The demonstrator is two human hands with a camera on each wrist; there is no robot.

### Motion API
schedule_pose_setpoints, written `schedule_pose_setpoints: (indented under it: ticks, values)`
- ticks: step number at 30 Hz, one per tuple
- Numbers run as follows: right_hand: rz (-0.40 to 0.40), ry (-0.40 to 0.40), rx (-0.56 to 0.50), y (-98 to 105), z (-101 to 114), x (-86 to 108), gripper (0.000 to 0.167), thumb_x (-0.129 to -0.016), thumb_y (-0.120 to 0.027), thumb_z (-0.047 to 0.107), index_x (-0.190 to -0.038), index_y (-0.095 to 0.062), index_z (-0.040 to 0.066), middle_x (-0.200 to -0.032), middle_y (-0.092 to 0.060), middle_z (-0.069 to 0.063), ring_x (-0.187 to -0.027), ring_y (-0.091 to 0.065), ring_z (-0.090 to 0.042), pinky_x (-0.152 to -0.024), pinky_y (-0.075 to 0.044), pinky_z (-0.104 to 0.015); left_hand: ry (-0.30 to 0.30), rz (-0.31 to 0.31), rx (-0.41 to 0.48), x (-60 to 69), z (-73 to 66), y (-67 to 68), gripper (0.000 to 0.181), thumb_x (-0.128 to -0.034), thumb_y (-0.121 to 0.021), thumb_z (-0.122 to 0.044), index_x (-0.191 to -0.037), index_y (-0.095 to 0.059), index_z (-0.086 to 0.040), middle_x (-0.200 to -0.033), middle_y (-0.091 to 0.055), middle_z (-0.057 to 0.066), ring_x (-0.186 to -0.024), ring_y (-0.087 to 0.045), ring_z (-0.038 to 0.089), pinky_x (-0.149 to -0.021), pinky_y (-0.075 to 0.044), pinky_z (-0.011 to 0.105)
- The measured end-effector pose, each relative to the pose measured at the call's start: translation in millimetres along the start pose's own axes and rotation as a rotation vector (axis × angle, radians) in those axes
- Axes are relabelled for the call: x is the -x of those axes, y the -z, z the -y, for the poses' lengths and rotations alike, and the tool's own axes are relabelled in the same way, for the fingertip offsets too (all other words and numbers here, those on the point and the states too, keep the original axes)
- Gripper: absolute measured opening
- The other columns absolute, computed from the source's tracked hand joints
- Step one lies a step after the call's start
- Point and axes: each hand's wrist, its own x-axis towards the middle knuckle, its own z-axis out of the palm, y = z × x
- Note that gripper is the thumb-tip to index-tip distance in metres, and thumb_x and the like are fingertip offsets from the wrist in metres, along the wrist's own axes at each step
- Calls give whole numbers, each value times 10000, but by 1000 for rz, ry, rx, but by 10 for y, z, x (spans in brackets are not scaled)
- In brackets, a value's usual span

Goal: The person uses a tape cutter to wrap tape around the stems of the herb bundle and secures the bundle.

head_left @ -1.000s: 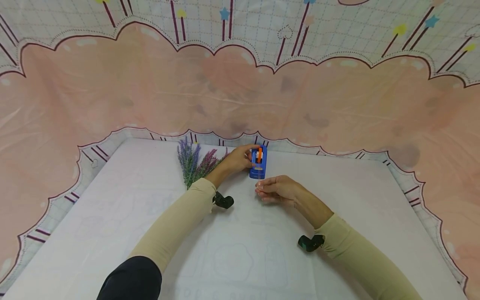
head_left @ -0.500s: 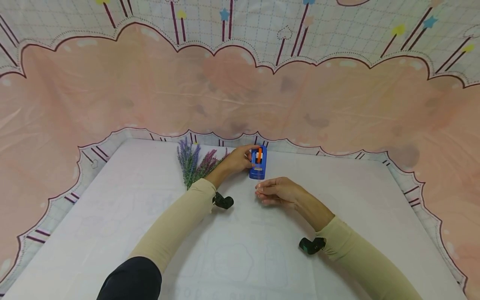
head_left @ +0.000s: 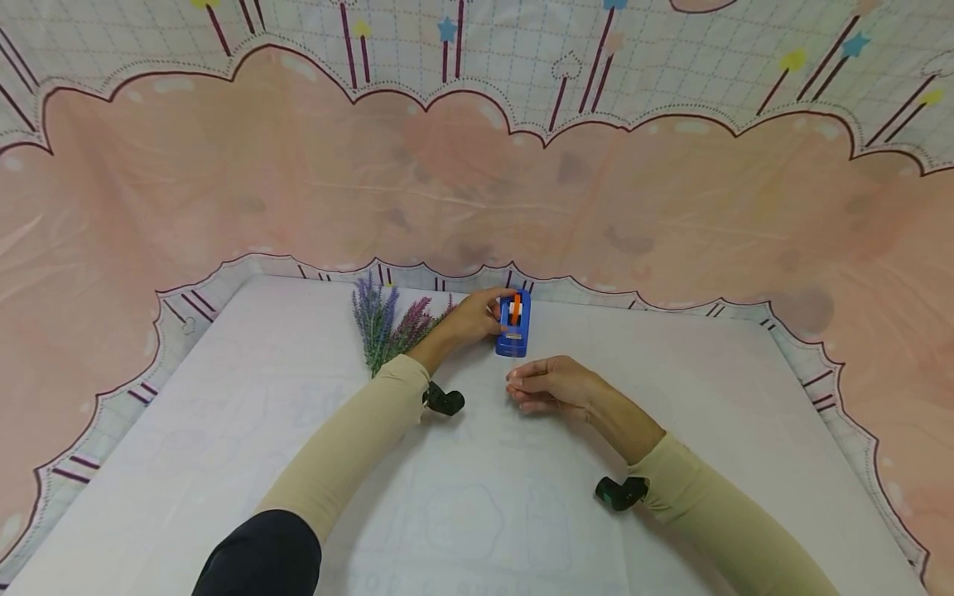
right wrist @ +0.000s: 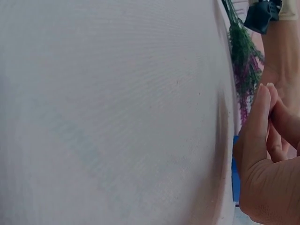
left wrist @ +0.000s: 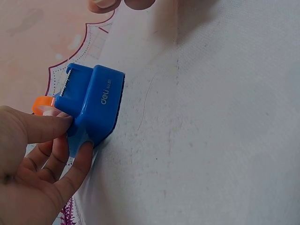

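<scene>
A blue tape dispenser with an orange tape core stands near the back edge of the white table. My left hand grips it from the left; in the left wrist view the thumb and fingers hold the sides of the dispenser, below its toothed cutting edge. Just in front of the dispenser, my right hand has thumb and index fingertips pinched together on what looks like the end of the clear tape. The strip between them is faint. In the right wrist view the fingertips meet.
Bunches of artificial lavender, purple and pink, lie left of the dispenser, partly behind the left forearm. The white table spreads out in front. A peach patterned cloth rises behind its back edge.
My right hand has moved very slightly toward me, away from the dispenser, still pinching. The left hand and the dispenser have stayed in place.
</scene>
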Motion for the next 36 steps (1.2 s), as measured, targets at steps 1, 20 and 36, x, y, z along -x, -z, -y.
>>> schedule_pose_setpoints:
  ticks: [1, 20, 36]
  values:
    - [3, 1, -1, 0, -3, 1, 302, -1010, -607, 52, -1292, -635, -52, -995, -762, -71, -848, -718, -141, -806, -597, -301, 2, 1, 0, 0, -1, 0, 718, -878, -722, 66, -1522, -482, -142, -984, -533, 94, -838, -496, 206, -681, -429, 279]
    - [53, 11, 12, 17, -60, 29, 293, -1006, -618, 58, -1271, -631, -66, -1023, -758, -102, -857, -720, -142, -788, -599, -295, -6, 3, -9, 5, -10, 4, 711, -882, -712, 67, -1524, -480, -136, -966, -526, 85, -807, -482, 196, -650, -404, 270]
    - [83, 17, 5, 21, -102, 48, 285, -1002, -604, 20, -1272, -626, -68, -1029, -755, -98, -865, -717, -142, -793, -600, -302, 2, -2, -10, 20, -21, -3, 696, -894, -704, 67, -1521, -483, -138, -978, -518, 85, -832, -481, 204, -660, -413, 272]
